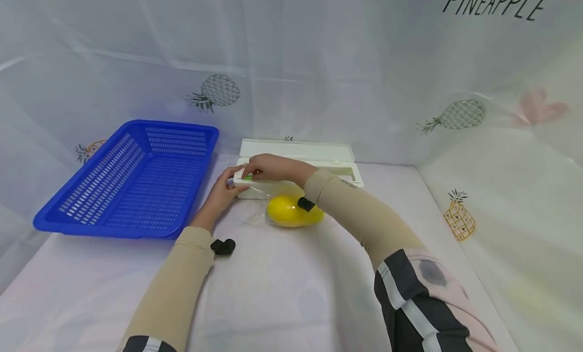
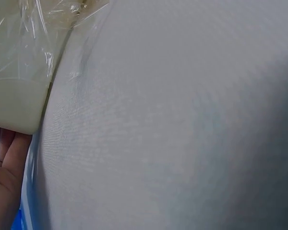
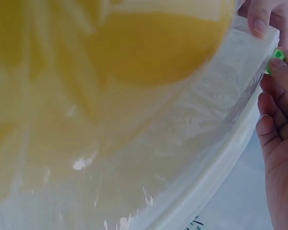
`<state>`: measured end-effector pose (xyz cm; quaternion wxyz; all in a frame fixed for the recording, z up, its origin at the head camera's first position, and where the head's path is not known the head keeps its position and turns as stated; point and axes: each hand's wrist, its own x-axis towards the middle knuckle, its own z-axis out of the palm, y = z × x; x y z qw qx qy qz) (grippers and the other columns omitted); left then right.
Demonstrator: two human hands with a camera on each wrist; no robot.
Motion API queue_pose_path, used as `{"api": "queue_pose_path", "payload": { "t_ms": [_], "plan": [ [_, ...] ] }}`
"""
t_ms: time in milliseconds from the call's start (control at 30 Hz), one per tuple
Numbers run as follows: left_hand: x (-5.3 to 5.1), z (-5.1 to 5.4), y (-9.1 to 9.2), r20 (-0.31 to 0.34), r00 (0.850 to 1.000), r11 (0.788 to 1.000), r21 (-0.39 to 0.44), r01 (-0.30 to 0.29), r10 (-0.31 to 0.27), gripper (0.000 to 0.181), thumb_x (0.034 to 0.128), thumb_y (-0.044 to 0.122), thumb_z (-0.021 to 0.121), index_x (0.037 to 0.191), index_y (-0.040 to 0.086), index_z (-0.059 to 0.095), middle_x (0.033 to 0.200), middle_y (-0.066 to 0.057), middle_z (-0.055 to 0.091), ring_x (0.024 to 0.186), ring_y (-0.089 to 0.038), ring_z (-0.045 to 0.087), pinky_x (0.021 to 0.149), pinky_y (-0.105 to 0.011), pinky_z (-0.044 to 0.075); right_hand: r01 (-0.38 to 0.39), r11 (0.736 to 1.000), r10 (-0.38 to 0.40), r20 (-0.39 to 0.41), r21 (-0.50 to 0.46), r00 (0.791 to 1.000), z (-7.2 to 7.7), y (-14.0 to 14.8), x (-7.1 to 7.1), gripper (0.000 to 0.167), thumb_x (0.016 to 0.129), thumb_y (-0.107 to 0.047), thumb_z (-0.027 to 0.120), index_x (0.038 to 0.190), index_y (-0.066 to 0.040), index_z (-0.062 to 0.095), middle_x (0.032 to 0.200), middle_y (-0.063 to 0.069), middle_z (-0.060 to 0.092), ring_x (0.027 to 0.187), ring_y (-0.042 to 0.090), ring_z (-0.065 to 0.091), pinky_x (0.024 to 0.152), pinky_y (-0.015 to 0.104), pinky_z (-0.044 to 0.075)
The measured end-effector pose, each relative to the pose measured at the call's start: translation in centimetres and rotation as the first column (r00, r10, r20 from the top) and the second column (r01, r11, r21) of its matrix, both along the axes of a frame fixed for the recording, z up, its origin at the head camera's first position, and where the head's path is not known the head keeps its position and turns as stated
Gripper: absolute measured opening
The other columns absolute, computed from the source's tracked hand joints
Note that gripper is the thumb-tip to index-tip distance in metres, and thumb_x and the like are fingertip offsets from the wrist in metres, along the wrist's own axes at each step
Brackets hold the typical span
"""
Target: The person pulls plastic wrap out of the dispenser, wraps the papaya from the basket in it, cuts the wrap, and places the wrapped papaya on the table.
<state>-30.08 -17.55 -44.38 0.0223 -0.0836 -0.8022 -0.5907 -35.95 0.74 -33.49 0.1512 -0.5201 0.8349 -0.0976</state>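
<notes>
A long white cling film dispenser [image 1: 298, 149] lies at the back of the table with its lid raised. My left hand [image 1: 221, 192] grips its left end, the thumb visible on the box in the right wrist view. Reaching across from the right, my right hand [image 1: 273, 167] pinches a small green slide cutter [image 3: 277, 55] at that same end. Clear cling film [image 3: 197, 115] stretches along the box's front. A yellow lemon-like fruit [image 1: 289, 211] lies in front of the box with film about it, partly hidden by the black wrist camera.
A large blue plastic basket [image 1: 109, 233] stands tilted at the left, its edge near my left forearm. White cloth [image 1: 264, 291] covers the table. Behind and to the right hangs a white curtain [image 1: 319, 69] printed with pineapples.
</notes>
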Motion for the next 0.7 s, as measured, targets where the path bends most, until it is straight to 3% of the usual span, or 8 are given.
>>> {"api": "queue_pose_path", "payload": {
  "t_ms": [300, 500, 700],
  "plan": [
    [-0.2, 0.2, -0.2, 0.036, 0.999, 0.999, -0.028, -0.023, 0.024, 0.063, 0.0923, 0.007, 0.066, 0.148, 0.01, 0.037, 0.14, -0.026, 0.04, 0.111, -0.04, 0.057, 0.077, -0.022, 0.051, 0.037, 0.999, -0.036, -0.038, 0.03, 0.999, 0.1, 2.2, 0.0, 0.026, 0.097, -0.01, 0.061, 0.122, -0.012, 0.069, 0.1, 0.002, 0.061, 0.084, 0.017, 0.049, 0.078, 0.024, 0.044],
    [-0.1, 0.3, 0.0, 0.047, 0.999, 1.0, -0.012, 0.001, -0.001, 0.063, 0.0933, 0.009, 0.065, 0.149, 0.01, 0.036, 0.141, -0.026, 0.039, 0.116, -0.041, 0.055, 0.082, -0.026, 0.052, 0.049, 0.998, -0.048, -0.042, 0.026, 0.998, 0.0, 3.5, 0.0, 0.026, 0.096, -0.011, 0.062, 0.121, -0.012, 0.07, 0.098, 0.002, 0.06, 0.083, 0.017, 0.05, 0.077, 0.023, 0.045],
    [0.2, 0.5, -0.1, 0.058, 0.998, 0.999, -0.05, -0.007, 0.01, 0.063, 0.0936, 0.011, 0.065, 0.149, 0.011, 0.035, 0.142, -0.026, 0.039, 0.118, -0.041, 0.053, 0.089, -0.038, 0.051, 0.05, 0.999, -0.049, -0.065, 0.019, 0.997, -0.1, 5.3, 0.3, 0.025, 0.096, -0.009, 0.063, 0.12, -0.011, 0.071, 0.094, 0.003, 0.059, 0.081, 0.017, 0.048, 0.075, 0.024, 0.044]
  ]
}}
